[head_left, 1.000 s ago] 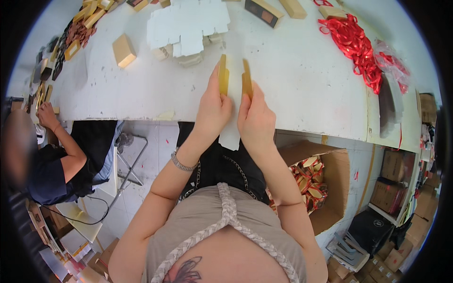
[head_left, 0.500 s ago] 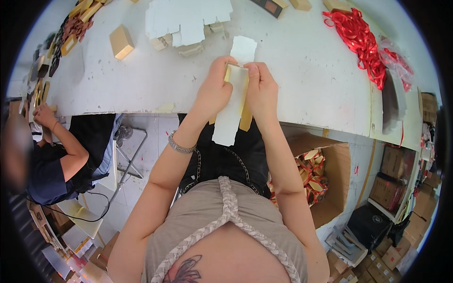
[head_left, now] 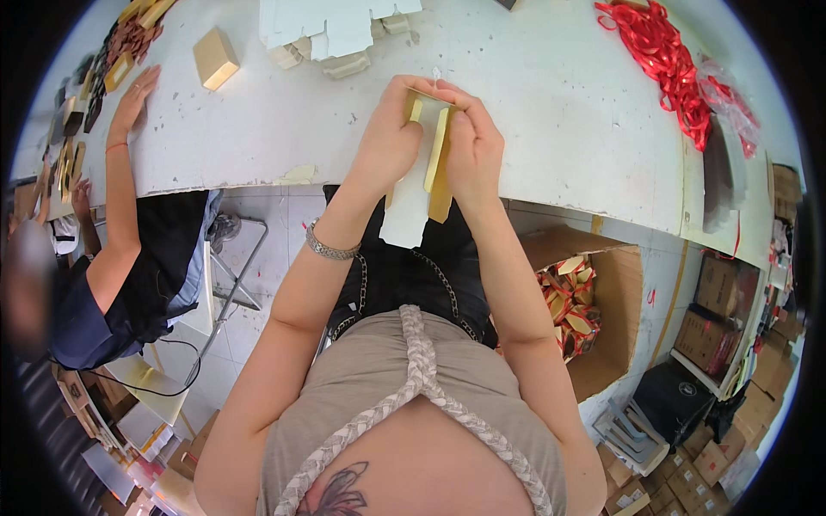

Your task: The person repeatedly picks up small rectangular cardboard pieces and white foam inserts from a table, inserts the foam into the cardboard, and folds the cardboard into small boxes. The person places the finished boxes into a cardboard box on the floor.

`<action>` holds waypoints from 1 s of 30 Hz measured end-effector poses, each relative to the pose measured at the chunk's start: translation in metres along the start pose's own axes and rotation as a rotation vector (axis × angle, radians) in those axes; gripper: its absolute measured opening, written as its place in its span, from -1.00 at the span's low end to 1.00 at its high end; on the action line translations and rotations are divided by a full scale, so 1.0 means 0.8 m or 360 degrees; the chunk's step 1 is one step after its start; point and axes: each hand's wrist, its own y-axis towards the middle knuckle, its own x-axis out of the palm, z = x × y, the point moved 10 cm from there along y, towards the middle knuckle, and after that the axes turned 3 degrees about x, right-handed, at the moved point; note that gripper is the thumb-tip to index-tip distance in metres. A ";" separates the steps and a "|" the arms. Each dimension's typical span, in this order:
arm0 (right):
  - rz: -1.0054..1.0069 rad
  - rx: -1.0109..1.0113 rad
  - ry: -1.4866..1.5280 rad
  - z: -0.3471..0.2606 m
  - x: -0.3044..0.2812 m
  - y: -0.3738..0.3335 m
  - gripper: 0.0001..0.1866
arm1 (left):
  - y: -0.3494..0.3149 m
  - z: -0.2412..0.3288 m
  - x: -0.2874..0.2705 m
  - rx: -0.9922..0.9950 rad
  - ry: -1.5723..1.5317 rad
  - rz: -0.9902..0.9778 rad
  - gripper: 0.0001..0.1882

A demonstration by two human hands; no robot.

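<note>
A co-worker's hand lies flat on the table. Left hand and right hand both pinch a gold-and-white box blank over the table edge, seemingly mid-fold; squaring its flaps looks next.

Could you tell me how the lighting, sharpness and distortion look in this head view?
Head view: bright, even light with little shadow; both hands and the gold-and-white card blank are sharp; the white table edge bows from fisheye; dark vignette rings the rim.
</note>
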 end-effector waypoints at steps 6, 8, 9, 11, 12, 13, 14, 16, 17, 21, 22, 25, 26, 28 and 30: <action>-0.0210 0.0644 0.0306 0.029 0.015 -0.002 -0.73 | -0.004 0.011 -0.002 0.0212 -0.0183 0.0048 -0.42; -0.0238 0.0611 0.0323 0.033 0.017 -0.006 -0.69 | -0.004 0.014 -0.001 0.0205 -0.0344 -0.0009 -0.42; -0.0253 0.0593 0.0331 0.034 0.018 -0.006 -0.66 | -0.005 0.011 0.000 0.0175 -0.0249 -0.0061 -0.42; -0.0271 0.0641 0.0225 0.037 0.016 -0.007 -0.64 | -0.008 0.006 0.001 0.0116 -0.0059 -0.0163 -0.40; -0.0284 0.0662 0.0174 0.038 0.015 -0.006 -0.63 | -0.011 0.012 0.000 0.0184 0.0024 -0.0148 -0.38; -0.0368 0.0615 -0.0007 0.032 0.017 -0.002 -0.63 | -0.016 0.020 0.000 0.0251 0.0107 -0.0132 -0.36; -0.0450 0.0565 -0.0189 0.023 0.017 0.003 -0.63 | -0.019 0.027 0.001 0.0319 0.0190 -0.0116 -0.34; -0.0577 0.0457 -0.0537 0.016 0.016 0.009 -0.64 | -0.018 0.030 -0.006 0.0383 0.0065 0.0026 -0.37; -0.0622 0.0400 -0.0706 0.016 0.016 0.011 -0.65 | -0.017 0.032 -0.012 0.0416 0.0003 0.0098 -0.38; -0.0787 0.0053 -0.1174 0.006 0.029 0.014 -0.65 | 0.002 0.033 -0.007 0.0305 0.0836 -0.0287 -0.53; -0.0863 0.0185 -0.1173 0.010 0.031 0.016 -0.62 | 0.005 0.037 -0.006 0.0272 0.0917 -0.0366 -0.56; -0.0806 0.0488 -0.1023 0.008 0.026 0.018 -0.49 | 0.009 0.032 -0.014 0.0219 0.0933 -0.0301 -0.63; -0.0600 0.0525 -0.0875 0.005 0.017 0.010 -0.46 | 0.009 0.027 -0.019 0.0208 0.0900 -0.0229 -0.65; -0.0347 0.0322 -0.0850 0.005 0.017 0.002 -0.39 | -0.002 0.033 -0.006 0.0467 0.0950 -0.0117 -0.67; -0.0263 -0.0148 -0.1095 -0.011 0.038 -0.011 -0.33 | -0.008 0.037 -0.004 0.0569 0.1007 -0.0063 -0.69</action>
